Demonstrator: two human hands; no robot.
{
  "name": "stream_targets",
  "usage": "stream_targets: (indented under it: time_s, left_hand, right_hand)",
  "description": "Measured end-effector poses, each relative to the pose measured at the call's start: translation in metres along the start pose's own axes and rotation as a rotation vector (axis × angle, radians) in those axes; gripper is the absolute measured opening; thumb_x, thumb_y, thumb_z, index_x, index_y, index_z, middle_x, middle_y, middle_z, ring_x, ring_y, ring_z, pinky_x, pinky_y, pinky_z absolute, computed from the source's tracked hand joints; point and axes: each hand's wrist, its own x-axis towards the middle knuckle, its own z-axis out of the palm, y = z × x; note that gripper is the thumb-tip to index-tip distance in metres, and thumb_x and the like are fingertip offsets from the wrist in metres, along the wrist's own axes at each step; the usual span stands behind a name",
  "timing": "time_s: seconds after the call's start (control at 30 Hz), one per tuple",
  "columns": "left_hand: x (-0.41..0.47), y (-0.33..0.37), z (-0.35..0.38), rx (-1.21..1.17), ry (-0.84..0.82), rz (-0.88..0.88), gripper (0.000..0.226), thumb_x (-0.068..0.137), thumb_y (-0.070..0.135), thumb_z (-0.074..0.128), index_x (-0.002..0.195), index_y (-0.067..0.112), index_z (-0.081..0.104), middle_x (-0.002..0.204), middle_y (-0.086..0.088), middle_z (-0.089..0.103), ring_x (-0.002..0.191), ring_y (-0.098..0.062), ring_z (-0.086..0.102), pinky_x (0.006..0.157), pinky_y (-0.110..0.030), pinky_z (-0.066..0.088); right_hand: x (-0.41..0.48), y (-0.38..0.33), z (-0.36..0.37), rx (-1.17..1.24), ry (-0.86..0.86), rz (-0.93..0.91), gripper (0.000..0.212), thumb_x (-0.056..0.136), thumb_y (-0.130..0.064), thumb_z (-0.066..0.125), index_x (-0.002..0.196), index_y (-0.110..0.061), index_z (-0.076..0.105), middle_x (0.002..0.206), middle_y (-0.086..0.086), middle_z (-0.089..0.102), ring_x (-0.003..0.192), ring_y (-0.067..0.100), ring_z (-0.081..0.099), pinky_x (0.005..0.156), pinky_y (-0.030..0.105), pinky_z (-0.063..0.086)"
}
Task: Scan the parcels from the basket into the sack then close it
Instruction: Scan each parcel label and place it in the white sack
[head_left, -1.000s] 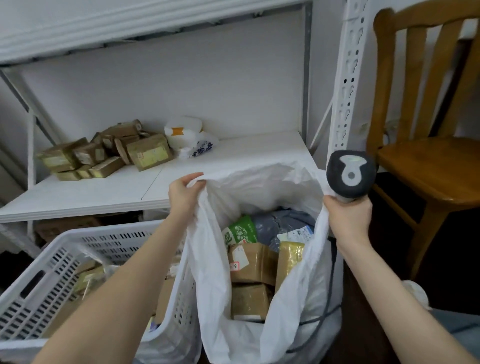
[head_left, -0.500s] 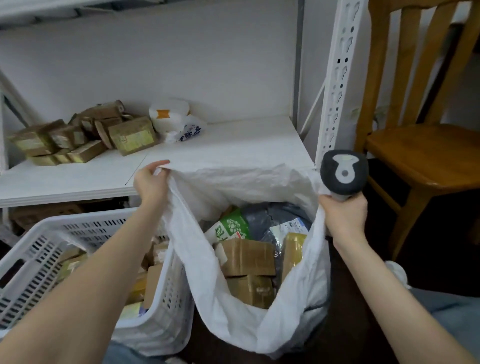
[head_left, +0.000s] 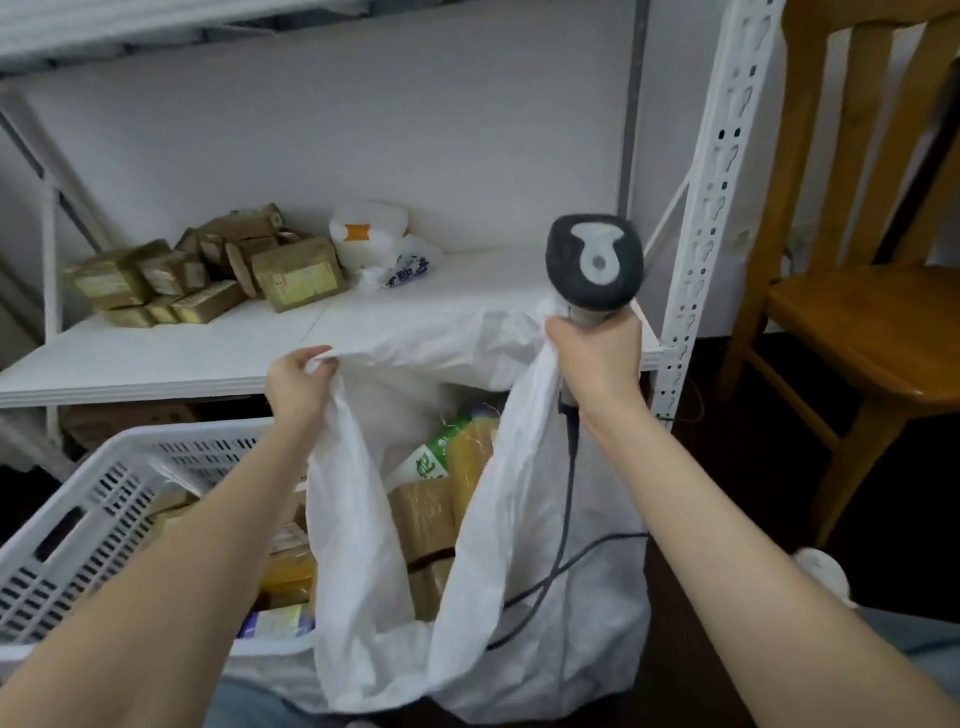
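The white woven sack (head_left: 524, 525) stands with its mouth open, parcels (head_left: 422, 512) inside it; the left hand (head_left: 300, 382) pinches the sack's left rim between curled fingers and thumb; the right hand (head_left: 597, 361) grips the barcode scanner (head_left: 595, 262) handle and the sack's right rim together; the white slotted basket (head_left: 98, 525), holding more parcels, touches the sack's left side; a wooden chair (head_left: 862, 317) stands right of the sack

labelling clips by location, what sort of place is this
Probably a small parcel sorting room: taped cardboard parcels piled on a white shelf, a sack stuffed with more, and a barcode scanner in the right hand.
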Motion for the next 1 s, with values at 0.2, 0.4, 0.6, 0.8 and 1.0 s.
stream_targets:
  time_s: [0.2,0.4,0.6,0.8,1.0]
  left_hand:
    - [-0.031,-0.025,0.032,0.046,-0.126,-0.008,0.021,0.092,0.016,0.062,0.111,0.016,0.071,0.113,-0.015,0.068,0.099,-0.029,0.063,0.088,-0.032,0.049]
    - [-0.029,0.021,0.047,-0.080,-0.037,0.040,0.020,0.093,0.016,0.060,0.107,0.023,0.072,0.114,-0.004,0.069,0.102,-0.033,0.064,0.089,-0.038,0.052]
    - [-0.056,-0.035,0.052,0.075,-0.161,0.077,0.026,0.092,0.018,0.062,0.115,0.010,0.069,0.119,-0.014,0.067,0.111,-0.030,0.060,0.093,-0.033,0.044]
    - [-0.048,-0.036,0.048,0.169,-0.104,0.081,0.026,0.092,0.019,0.060,0.115,0.014,0.069,0.113,-0.016,0.069,0.104,-0.032,0.063,0.092,-0.037,0.049]
    - [-0.041,-0.040,0.050,0.193,-0.080,0.076,0.025,0.092,0.016,0.060,0.115,0.015,0.070,0.117,-0.015,0.067,0.109,-0.031,0.061,0.093,-0.035,0.049]
  right_hand:
    - [-0.022,0.076,-0.050,-0.203,0.152,0.253,0.025,0.078,-0.004,0.065,0.103,-0.007,0.062,0.085,0.004,0.061,0.081,0.021,0.057,0.060,0.022,0.039]
    - [-0.014,0.069,-0.068,-0.172,0.164,0.181,0.024,0.077,-0.002,0.066,0.100,-0.009,0.061,0.087,0.004,0.064,0.083,0.018,0.059,0.070,0.025,0.044]
    - [-0.025,0.094,-0.078,-0.163,0.126,0.332,0.034,0.078,0.002,0.064,0.112,-0.003,0.060,0.093,0.006,0.062,0.087,0.020,0.058,0.068,0.023,0.042]
    - [-0.027,0.093,-0.081,-0.198,0.106,0.353,0.030,0.078,0.000,0.063,0.103,-0.014,0.056,0.084,-0.004,0.058,0.083,0.018,0.058,0.067,0.021,0.043]
    - [-0.027,0.092,-0.092,-0.241,0.173,0.367,0.026,0.080,-0.001,0.062,0.103,-0.012,0.056,0.080,-0.002,0.056,0.086,0.022,0.059,0.072,0.027,0.044]
